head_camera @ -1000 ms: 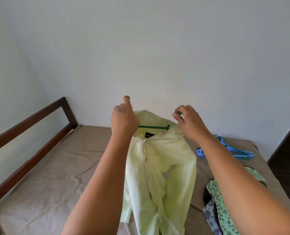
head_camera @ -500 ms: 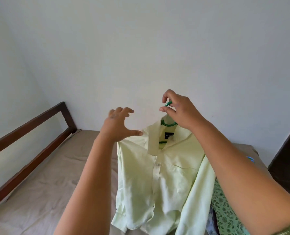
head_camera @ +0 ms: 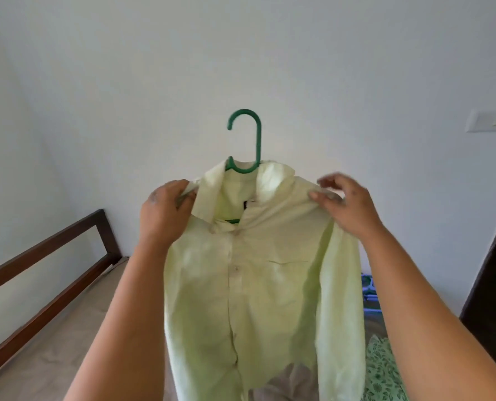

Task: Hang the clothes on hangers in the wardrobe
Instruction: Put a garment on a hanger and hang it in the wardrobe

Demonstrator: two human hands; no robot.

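Observation:
A pale green button shirt [head_camera: 258, 273] hangs in the air before me on a green plastic hanger [head_camera: 257, 140], whose hook stands up above the collar. My left hand [head_camera: 161, 215] grips the shirt's left shoulder beside the collar. My right hand [head_camera: 345, 206] is blurred at the right shoulder, its thumb on the cloth and its fingers raised and loosely curled. The hanger's arms are hidden inside the shirt. No wardrobe is in view.
A bed with a beige sheet [head_camera: 47, 360] and a dark wooden rail [head_camera: 41, 256] lies below at the left. Blue hangers [head_camera: 368, 287] and a green patterned garment [head_camera: 383, 371] lie on the bed at the right. A dark doorway [head_camera: 493, 285] opens at the far right.
The shirt and hanger rose higher. My right hand let go of the hook and moved to the right shoulder; my left hand took hold of the left shoulder.

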